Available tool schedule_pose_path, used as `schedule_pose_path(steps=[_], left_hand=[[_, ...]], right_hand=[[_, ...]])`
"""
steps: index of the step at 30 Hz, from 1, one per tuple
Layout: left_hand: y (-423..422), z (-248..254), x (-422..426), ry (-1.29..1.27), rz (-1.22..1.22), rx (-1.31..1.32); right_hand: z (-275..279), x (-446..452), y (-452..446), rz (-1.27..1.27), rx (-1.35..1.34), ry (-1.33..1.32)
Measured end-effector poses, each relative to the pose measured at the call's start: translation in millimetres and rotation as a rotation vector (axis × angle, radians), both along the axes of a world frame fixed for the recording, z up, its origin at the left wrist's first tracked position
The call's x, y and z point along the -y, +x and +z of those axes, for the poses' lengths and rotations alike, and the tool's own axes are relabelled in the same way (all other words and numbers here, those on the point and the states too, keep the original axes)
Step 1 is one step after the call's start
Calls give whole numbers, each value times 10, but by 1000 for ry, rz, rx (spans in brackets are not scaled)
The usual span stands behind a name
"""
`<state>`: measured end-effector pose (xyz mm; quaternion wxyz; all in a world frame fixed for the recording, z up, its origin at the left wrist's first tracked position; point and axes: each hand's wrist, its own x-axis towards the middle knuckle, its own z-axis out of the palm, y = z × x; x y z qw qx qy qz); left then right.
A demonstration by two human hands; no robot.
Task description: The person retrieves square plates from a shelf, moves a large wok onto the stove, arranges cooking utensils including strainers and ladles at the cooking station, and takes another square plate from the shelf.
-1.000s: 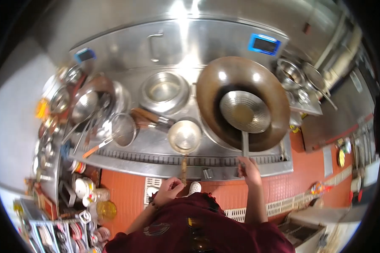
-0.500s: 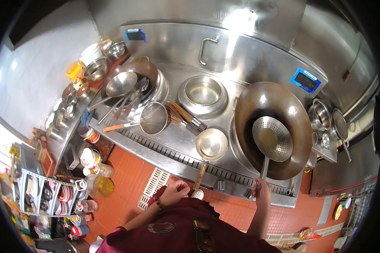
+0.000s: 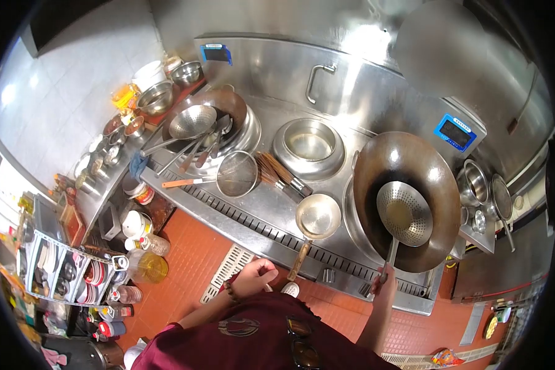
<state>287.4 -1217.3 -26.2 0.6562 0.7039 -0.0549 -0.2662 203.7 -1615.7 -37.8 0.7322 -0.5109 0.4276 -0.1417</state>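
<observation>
My right hand (image 3: 385, 281) is closed around the handle of a perforated skimmer (image 3: 404, 213). The skimmer's bowl lies inside a large dark wok (image 3: 367, 185), which sits tilted on the right side of the stove. My left hand (image 3: 254, 277) hangs in front of the stove's edge, fingers curled in a loose fist, with nothing visible in it. Nearest to it is a metal ladle (image 3: 317, 217), whose wooden handle juts over the front edge, apart from my fingers.
Bamboo brushes (image 3: 280, 172) and a wire-mesh strainer (image 3: 237, 174) lie left of the ladle. Behind them stands a round metal pot (image 3: 309, 147). Another wok (image 3: 229, 106) at left holds a skimmer and other utensils. Seasoning bowls (image 3: 134, 127) line the left counter.
The camera view has shifted slightly, so the stove appears lower and farther right. My left hand sits a little farther from the ladle handle. My right hand keeps its grip on the skimmer.
</observation>
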Motion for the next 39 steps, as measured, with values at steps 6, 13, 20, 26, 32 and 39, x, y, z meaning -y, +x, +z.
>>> schedule_pose_path(steps=[6, 13, 20, 26, 32, 39], left_hand=[[461, 139, -419, -123, 83, 189], [1486, 965, -1393, -72, 373, 622], [2932, 679, -3462, 687, 808, 879], [3843, 391, -4529, 1246, 789, 517], [4677, 249, -4957, 981, 391, 23], [4986, -17, -5359, 181, 71, -572]], right_hand=[[24, -90, -217, 10, -29, -45], [216, -472, -435, 503, -332, -119], [323, -1295, 16, 688, -273, -201], [434, -1948, 461, 714, -216, -218], [589, -2502, 645, 682, -216, -223], [362, -2898, 497, 505, -199, -132]])
